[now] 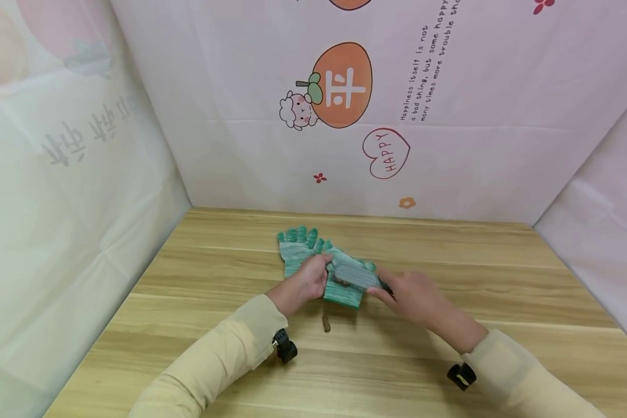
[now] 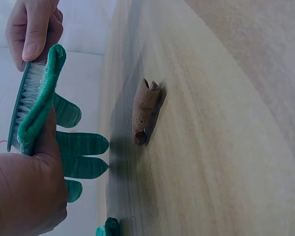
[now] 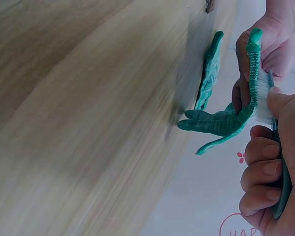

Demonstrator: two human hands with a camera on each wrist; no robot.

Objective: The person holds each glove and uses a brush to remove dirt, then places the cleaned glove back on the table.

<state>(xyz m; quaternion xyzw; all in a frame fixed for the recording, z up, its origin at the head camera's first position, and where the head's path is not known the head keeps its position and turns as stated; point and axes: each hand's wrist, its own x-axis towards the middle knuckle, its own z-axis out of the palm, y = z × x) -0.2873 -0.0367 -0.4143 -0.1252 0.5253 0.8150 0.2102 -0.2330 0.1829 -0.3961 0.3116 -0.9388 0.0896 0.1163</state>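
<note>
"Where's the nearer green glove point(image 1: 343, 296)?"
"Above the bench point(image 1: 214, 331), gripped by the left hand point(image 1: 312, 277)."
"And the right hand point(image 1: 415, 295)?"
"Gripping a brush point(image 1: 356, 276) by its handle, bristles against the glove."

"What sort of place was it?"

"A makeshift booth, it seemed: a wood-grain surface point(image 1: 188, 307) stood closed in by pale sheets point(image 1: 83, 232) at the left, far side and right."

"In a home, or an office?"

"I couldn't tell which. The far sheet point(image 1: 240, 162) bore a cartoon fruit point(image 1: 342, 84), a heart point(image 1: 386, 154) reading 'HAPPY' and small flowers point(image 1: 320, 178), so the decoration looked homely."
</note>
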